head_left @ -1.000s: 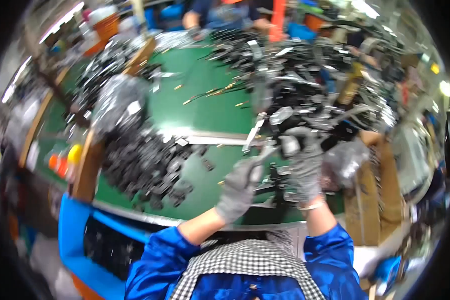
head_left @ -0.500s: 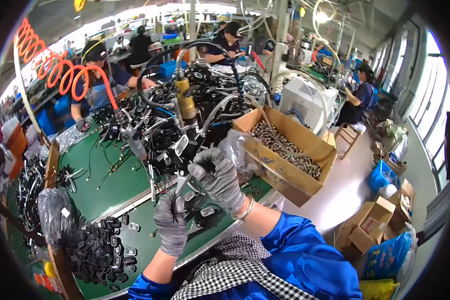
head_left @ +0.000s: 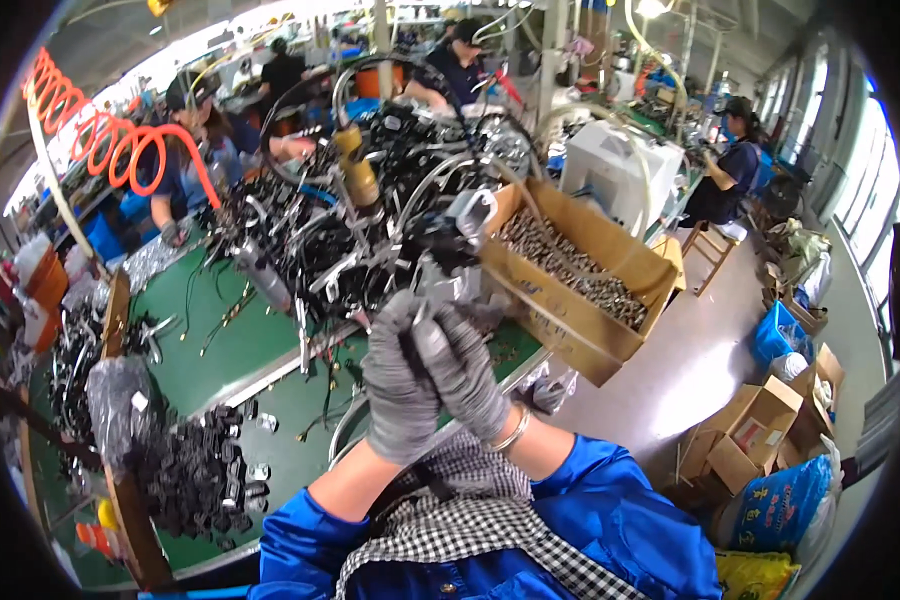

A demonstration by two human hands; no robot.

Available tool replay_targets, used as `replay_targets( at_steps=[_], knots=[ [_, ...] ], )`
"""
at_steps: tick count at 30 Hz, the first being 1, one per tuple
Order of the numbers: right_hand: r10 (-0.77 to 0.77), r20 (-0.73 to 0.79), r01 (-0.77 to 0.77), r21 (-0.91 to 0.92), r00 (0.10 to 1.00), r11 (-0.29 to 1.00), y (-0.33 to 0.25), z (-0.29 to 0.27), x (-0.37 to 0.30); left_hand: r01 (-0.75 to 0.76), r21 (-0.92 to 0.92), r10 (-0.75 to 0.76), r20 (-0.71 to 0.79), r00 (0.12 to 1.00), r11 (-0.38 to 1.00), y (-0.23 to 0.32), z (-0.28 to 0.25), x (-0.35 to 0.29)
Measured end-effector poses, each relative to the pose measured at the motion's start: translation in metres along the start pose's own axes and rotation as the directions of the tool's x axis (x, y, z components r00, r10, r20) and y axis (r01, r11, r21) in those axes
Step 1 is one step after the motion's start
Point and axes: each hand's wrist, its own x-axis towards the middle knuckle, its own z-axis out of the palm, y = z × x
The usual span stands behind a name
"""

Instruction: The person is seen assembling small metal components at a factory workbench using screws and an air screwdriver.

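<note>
My left hand point(head_left: 402, 385) and my right hand point(head_left: 457, 365), both in grey knit gloves, are closed side by side over the near edge of the green bench. They grip what looks like a black and silver brake lever point(head_left: 450, 238), blurred, its head rising above the fingers. The gloves hide its lower part, so I cannot tell how each finger lies on it. Past it spreads a heap of black and silver lever assemblies point(head_left: 320, 235) with cables. Left of my hands, many small black parts point(head_left: 195, 480) lie piled on the bench point(head_left: 210, 355).
A cardboard box point(head_left: 580, 345) of small metal pieces stands right of the heap. An air tool point(head_left: 262, 275) hangs from a coiled orange hose point(head_left: 120, 150); a brassy tool point(head_left: 358, 175) hangs over the heap. Co-workers sit beyond. Open cartons point(head_left: 740, 435) stand on the right-hand floor.
My hands have come together, with my left hand moving right and up beside my right. The lever has moved right and up, towards the cardboard box. The view has shifted slightly.
</note>
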Motion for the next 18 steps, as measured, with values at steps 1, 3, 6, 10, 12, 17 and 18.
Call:
replay_targets(
  at_steps=[1, 3, 6, 10, 12, 17, 18],
  knots=[
    [-0.200, -0.011, 0.188, -0.292, 0.980, 0.938, 0.014, -0.008, -0.003, -0.038, 0.005, 0.038, 0.030, 0.999, 0.999, 0.001, 0.003, -0.002],
    [-0.546, 0.147, 0.454, -0.748, 0.825, 0.484, 0.029, -0.019, -0.004, -0.114, 0.010, 0.112, 0.091, 0.989, 0.993, 0.000, 0.003, -0.008],
    [-0.003, -0.142, 0.007, 0.028, 0.990, 1.000, 0.010, -0.020, 0.008, -0.129, 0.220, 0.082, 0.209, 0.974, 0.967, -0.001, -0.010, -0.019],
    [0.109, -0.241, -0.073, 0.155, 0.964, 0.985, -0.005, -0.062, 0.028, -0.305, 0.489, 0.145, 0.337, 0.930, 0.817, -0.010, -0.050, -0.035],
    [0.002, -0.322, -0.023, -0.061, 0.947, 0.998, -0.022, -0.104, 0.044, -0.153, 0.526, -0.009, 0.293, 0.956, 0.837, -0.028, -0.084, -0.055],
    [-0.457, -0.379, 0.238, -0.499, 0.805, 0.833, -0.052, -0.233, 0.102, 0.139, 0.592, -0.295, 0.176, 0.939, 0.794, -0.035, -0.166, -0.075],
    [-0.594, -0.261, 0.138, -0.830, 0.761, 0.541, -0.073, -0.263, 0.112, 0.152, 0.614, -0.312, 0.163, 0.936, 0.775, -0.040, -0.174, -0.078]
  ],
)
